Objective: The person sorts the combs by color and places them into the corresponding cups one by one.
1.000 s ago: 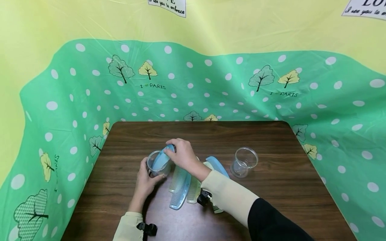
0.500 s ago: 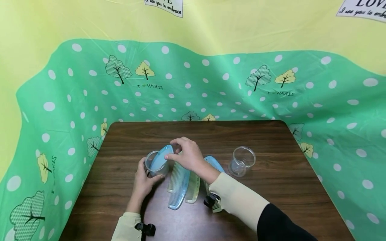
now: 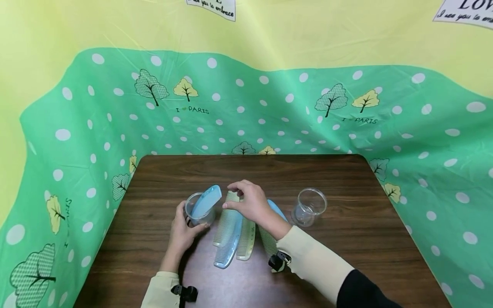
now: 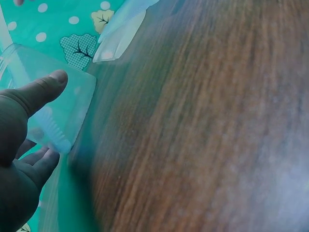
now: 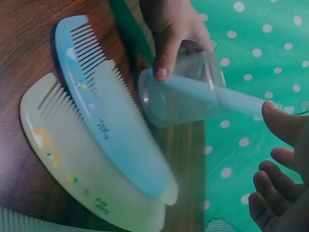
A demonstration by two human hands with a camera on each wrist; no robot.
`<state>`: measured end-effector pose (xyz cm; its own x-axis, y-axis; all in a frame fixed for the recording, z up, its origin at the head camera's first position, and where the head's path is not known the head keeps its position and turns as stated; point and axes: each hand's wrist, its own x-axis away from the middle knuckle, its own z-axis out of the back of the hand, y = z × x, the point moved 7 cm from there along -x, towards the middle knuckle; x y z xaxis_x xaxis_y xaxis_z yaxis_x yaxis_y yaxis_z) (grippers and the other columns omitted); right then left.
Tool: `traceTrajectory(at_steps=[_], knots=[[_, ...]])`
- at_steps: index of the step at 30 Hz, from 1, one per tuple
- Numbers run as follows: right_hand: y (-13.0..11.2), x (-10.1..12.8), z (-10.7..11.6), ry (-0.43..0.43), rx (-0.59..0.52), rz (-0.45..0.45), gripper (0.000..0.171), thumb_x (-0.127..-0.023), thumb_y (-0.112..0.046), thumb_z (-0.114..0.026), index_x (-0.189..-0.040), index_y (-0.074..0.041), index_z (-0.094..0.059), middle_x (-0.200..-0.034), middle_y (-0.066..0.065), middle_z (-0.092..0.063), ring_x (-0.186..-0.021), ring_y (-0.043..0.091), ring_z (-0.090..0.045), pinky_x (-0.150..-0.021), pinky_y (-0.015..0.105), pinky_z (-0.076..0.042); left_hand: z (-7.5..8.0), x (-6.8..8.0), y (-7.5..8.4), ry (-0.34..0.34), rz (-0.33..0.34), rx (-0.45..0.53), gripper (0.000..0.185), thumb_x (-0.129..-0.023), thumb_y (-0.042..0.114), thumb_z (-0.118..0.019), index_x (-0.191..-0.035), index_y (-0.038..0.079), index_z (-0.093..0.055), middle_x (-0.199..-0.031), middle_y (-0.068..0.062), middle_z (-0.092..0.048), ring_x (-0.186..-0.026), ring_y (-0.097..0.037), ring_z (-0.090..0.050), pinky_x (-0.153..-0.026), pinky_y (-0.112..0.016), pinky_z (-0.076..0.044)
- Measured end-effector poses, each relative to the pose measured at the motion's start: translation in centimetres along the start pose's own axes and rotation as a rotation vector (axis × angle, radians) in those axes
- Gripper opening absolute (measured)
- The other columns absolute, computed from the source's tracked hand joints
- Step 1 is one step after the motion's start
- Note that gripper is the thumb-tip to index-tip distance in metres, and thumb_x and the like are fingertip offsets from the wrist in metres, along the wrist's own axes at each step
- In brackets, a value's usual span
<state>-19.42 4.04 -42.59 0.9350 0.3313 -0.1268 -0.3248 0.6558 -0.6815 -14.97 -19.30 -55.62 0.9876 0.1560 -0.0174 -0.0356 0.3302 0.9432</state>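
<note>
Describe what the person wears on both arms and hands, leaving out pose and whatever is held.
Both hands, the left hand and the right hand, are bare, with no gloves or rings visible. Each forearm has a snug cream sleeve; above it on the right arm sits a black upper sleeve. A small black wrist-mounted device is clipped at each wrist.

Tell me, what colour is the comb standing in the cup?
Light blue. The comb shows best in the head view.

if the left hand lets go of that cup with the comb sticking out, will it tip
Possibly. The blue comb leans well past the rim of the clear cup, so its weight sits high and off-centre. The cup looks thin, light plastic, so a nudge would likely slide or topple it. The left hand steadies it now.
</note>
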Motion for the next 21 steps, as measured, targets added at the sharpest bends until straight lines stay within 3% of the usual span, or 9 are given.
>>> traceTrajectory(at_steps=[7,21], knots=[[2.1,0.2,-1.4,-0.039,-0.033,-0.056,0.049,-0.08,-0.032,-0.09,-0.124,-0.016,-0.073,-0.116,0.004,-0.068,-0.107,0.029,-0.066,-0.085,0.04,-0.057,0.0,0.0,0.0,0.003,0.003,-0.003,0.102,-0.069,-0.002,-0.093,-0.15,0.007,-0.032,-0.152,-0.024,-0.047,-0.144,-0.039,-0.044,-0.117,-0.046,-0.042],[4.3,-0.1,-4.3,-0.131,-0.018,-0.062,0.055,-0.083,-0.027,-0.088,-0.132,-0.01,-0.068,-0.125,0.009,-0.065,-0.112,0.03,-0.064,-0.087,0.043,-0.057,0.1,-0.2,0.0,0.005,-0.005,-0.013,0.102,-0.069,-0.003,-0.093,-0.15,0.007,-0.033,-0.153,-0.024,-0.046,-0.144,-0.04,-0.044,-0.116,-0.048,-0.042]])
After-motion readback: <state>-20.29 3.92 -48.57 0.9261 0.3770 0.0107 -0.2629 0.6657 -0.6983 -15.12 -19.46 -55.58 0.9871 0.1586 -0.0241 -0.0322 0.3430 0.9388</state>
